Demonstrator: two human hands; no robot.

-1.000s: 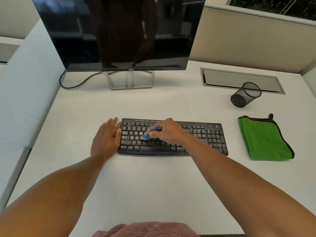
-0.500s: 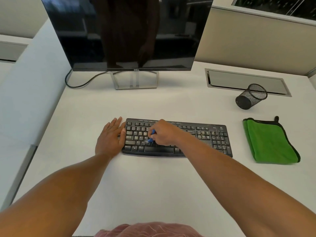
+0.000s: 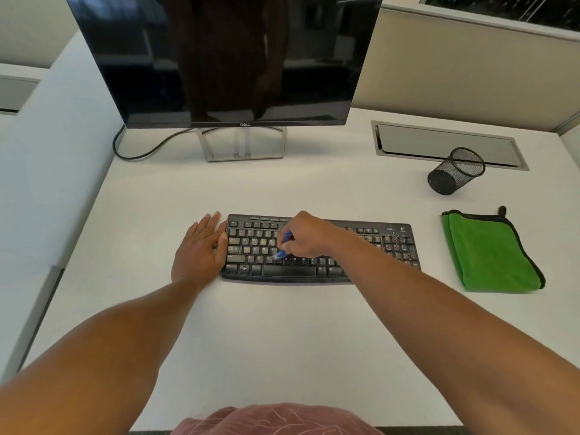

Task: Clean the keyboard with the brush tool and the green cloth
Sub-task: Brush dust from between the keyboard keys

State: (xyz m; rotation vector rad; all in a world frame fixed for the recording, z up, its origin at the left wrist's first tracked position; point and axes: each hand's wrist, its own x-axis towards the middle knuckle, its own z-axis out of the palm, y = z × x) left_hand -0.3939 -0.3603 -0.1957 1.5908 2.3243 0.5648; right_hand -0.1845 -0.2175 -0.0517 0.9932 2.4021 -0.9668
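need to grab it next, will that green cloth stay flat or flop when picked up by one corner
The green cloth will probably flop: it lies folded in soft layers with rounded edges. It looks light, so it should lift easily but unfold and hang. The small loop at its far corner could serve as a hold.

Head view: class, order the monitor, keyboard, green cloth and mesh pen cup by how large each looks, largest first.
1. monitor
2. keyboard
3. green cloth
4. mesh pen cup

The cup lies tipped over, farther from the camera, which shrinks its look.
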